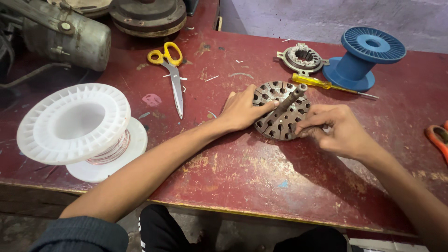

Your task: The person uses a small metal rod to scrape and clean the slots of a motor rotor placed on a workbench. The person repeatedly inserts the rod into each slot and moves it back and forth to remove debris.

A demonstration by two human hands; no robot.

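A round slotted metal stator core (281,112) with a shaft sticking up from its middle lies flat on the worn red table (242,172). My left hand (241,109) rests on the core's left edge, fingers and thumb pressed against it. My right hand (337,128) is at the core's lower right rim, fingertips pinched at one of the slots. Whether anything small sits between those fingertips is too fine to tell.
A white spool (81,130) with copper wire stands at the left. Yellow-handled scissors (171,70) lie behind my left hand. A yellow-handled screwdriver (326,85), a second smaller metal core (303,57) and a blue spool (364,58) sit at the back right. Orange handles (438,137) show at the right edge.
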